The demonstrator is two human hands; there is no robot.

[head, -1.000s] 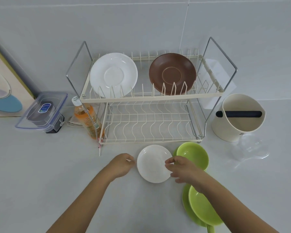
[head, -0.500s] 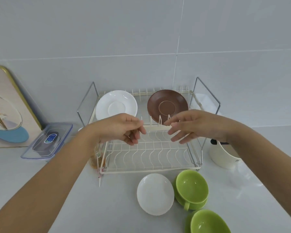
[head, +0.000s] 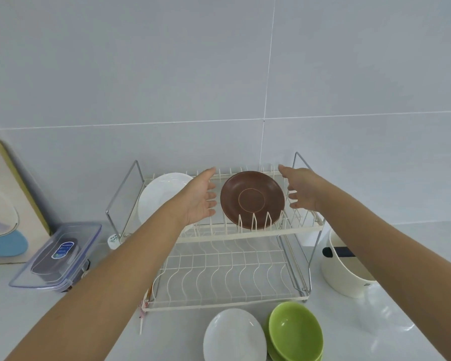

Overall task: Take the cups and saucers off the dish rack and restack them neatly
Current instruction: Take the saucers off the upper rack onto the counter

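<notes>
Both hands up from counter: left hand (head: 199, 198) & right hand (head: 301, 188) open, empty, flanking brown saucer (head: 252, 199); contact unclear, prob. none. Next off rack.

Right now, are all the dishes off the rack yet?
Not yet. A white saucer and green cup already sit on the counter. Both open hands, left and right, flank the brown saucer without gripping it. Another white plate waits on the rack.

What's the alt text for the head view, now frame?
Two open hands, left hand and right hand, flank an upright round brown saucer on the top tier of a cream wire dish rack, not touching it. A round white saucer stands beside it.
</notes>
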